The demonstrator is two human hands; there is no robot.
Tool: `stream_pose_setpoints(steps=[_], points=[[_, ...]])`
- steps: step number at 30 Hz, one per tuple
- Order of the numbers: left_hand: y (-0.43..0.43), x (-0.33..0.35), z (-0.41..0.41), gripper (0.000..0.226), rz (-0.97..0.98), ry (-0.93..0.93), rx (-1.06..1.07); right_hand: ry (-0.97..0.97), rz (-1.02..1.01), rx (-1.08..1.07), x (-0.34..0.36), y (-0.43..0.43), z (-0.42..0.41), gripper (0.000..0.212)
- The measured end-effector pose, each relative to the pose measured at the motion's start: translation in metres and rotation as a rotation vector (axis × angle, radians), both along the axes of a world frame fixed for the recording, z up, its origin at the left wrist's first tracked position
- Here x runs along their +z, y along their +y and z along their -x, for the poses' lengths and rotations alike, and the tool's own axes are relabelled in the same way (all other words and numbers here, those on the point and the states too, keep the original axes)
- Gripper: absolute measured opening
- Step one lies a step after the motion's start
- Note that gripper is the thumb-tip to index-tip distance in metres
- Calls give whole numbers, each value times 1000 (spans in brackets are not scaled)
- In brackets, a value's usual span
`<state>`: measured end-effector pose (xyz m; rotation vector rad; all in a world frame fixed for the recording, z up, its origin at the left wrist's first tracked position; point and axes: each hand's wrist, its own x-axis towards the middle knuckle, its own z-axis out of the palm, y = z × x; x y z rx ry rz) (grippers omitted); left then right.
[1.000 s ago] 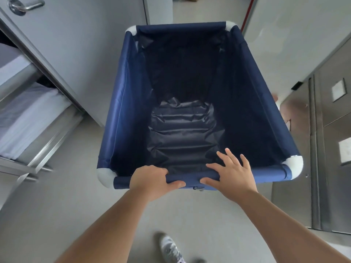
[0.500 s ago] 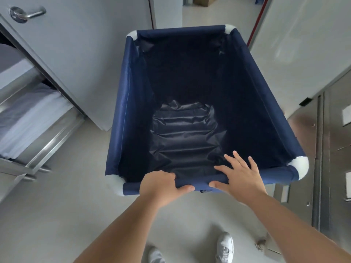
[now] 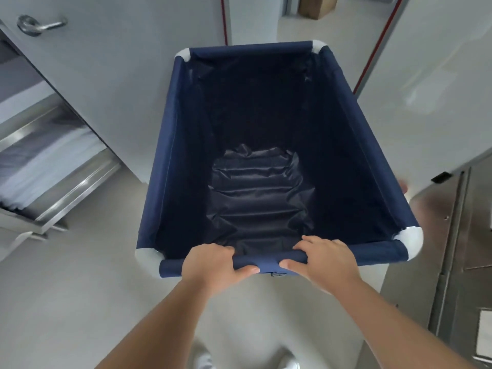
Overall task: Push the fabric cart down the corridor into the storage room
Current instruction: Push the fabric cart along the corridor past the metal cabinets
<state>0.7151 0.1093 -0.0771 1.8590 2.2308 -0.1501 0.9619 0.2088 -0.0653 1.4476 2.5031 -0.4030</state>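
Observation:
The fabric cart (image 3: 170,161) is a deep navy bin with white corner caps, directly in front of me, filling the middle of the view. It holds nothing; only its creased dark bottom shows. My left hand (image 3: 213,265) is wrapped around the near top rail, left of centre. My right hand (image 3: 323,258) grips the same rail just to the right, fingers curled over it. The cart's wheels are hidden.
An open grey door (image 3: 93,75) with a metal handle (image 3: 40,25) stands close on the left, with steel shelves of white linen (image 3: 53,161) behind it. A white wall (image 3: 431,83) and steel panels (image 3: 463,235) lie on the right. Beyond the cart lie pale floor and a cardboard box (image 3: 316,6).
My right hand went from resting with fingers spread to closing around the rail. The cart has rolled forward between the door and the right wall.

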Motion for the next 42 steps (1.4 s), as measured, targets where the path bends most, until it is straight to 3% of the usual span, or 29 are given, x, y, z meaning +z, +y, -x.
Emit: stream_pose_setpoints(steps=[9,29,42], points=[[51,-8,42,73,-72,-9,-21,19,-6,-11,-4,51,37,75],[174,-5,164,74,-40,42,-128,54,-17,-134,0,150,152,80],[220,-4,290,75,-84,106,-254,74,0,-231,-3,158,269,74]])
